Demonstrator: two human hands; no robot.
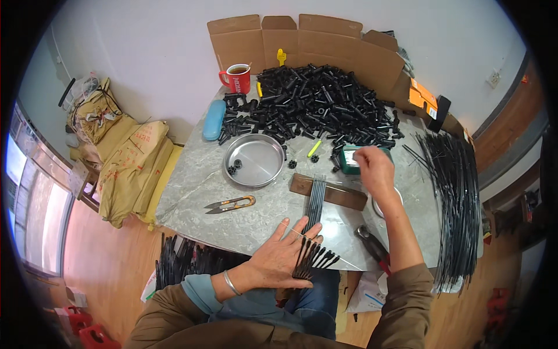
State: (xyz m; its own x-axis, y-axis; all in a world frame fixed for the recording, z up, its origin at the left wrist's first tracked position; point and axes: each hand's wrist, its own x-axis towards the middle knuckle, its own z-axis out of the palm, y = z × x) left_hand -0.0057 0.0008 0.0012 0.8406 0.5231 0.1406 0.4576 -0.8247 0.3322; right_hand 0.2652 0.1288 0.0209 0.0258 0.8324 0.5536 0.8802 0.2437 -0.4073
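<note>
Farthest left of the left hand's grip, yellow-handled snips [231, 203] lie on the grey desk [192, 174], with a round metal pan [253, 160] beyond them holding a few small black pieces. The left hand [283, 259] lies flat at the near desk edge, fingers spread and pressed down on a bundle of thin black rods [314, 227]; this grip is a press rather than a pinch. The rods run away from the fingers and rest across a dark wooden block [334, 192].

Right of that grip, the right hand [375, 171] is raised over a small green box [349, 160], fingers curled; whether they pinch anything I cannot tell. Behind it lies a heap of black plastic tubes [319, 102], and red-handled pliers [372, 247] sit nearer the person.

The risk, I judge, is at the rod ends fanning past the desk edge: if the pressing fingers lift, loose rods could slide off onto the floor.
</note>
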